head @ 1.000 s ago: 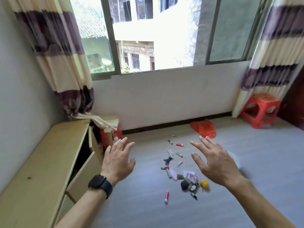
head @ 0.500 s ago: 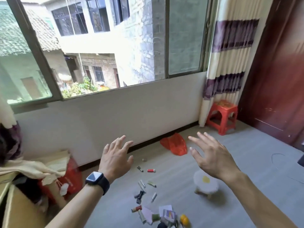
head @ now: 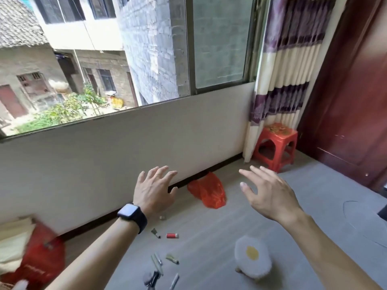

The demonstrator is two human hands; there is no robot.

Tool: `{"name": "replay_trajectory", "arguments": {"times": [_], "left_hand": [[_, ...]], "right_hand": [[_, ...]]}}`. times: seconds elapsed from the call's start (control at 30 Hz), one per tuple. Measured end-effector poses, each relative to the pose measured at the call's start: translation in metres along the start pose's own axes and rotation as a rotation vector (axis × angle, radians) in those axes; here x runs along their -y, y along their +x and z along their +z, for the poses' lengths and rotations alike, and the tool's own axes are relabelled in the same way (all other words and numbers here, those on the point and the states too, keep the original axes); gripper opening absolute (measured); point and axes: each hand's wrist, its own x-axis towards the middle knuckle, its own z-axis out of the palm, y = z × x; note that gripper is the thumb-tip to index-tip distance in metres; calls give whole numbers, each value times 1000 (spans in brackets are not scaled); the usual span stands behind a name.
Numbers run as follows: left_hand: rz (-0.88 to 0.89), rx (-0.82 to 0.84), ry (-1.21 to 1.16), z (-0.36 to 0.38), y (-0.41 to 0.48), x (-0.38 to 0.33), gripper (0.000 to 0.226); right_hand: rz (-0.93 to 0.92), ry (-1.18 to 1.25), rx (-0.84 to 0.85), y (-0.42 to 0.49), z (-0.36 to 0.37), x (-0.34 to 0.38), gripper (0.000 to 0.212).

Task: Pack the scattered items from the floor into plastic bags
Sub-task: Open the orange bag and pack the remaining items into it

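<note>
**Two bare hands raised, nothing packed yet**

The grey floor (head: pixel 314 237) carries everything. In its far right corner one red plastic stool (head: pixel 276 147) stands beside the striped curtain (head: pixel 282 80). Both hands hover over the floor's middle. The left hand (head: pixel 155 191), with a black smartwatch (head: pixel 132 214) on its wrist, and the right hand (head: pixel 270 195) have spread fingers and hold nothing, probably raised to reach ahead.

One orange-red plastic bag (head: pixel 209 192) lies crumpled at the floor's far edge against the skirting; fetching it looks like the first step. A second red bag (head: pixel 41 258) sits at the left edge under cream cloth. One low white stool (head: pixel 252 258) with a yellow spot stands towards the near edge. At least seven small items (head: pixel 159 264), one of them a red tube (head: pixel 172 235), lie scattered by the near edge, unpacked.
</note>
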Motion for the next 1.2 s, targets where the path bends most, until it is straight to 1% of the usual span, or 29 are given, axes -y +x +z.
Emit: {"name": "replay_trajectory", "arguments": {"times": [0.17, 0.3, 0.6, 0.7, 0.8, 0.9, 1.07, 1.2], "left_hand": [[-145, 69, -61, 48, 69, -21, 53], [-231, 194, -33, 85, 102, -34, 56], [-350, 358, -98, 159, 196, -32, 54], [-353, 419, -91, 188, 242, -16, 55], [-351, 454, -95, 214, 302, 7, 55], [-344, 534, -120, 237, 364, 26, 54], [-272, 639, -123, 276, 449, 39, 57], [-252, 676, -152, 305, 502, 36, 56]], "right_hand": [[-47, 69, 94, 94, 28, -56, 47], [-85, 67, 210, 157, 53, -90, 47], [-162, 55, 392, 292, 128, -115, 46], [-172, 54, 423, 349, 156, -119, 46], [-156, 58, 420, 413, 185, -117, 46], [-119, 56, 450, 469, 208, -117, 46], [-52, 81, 495, 538, 238, -122, 47], [-14, 93, 560, 578, 262, -132, 47]]}}
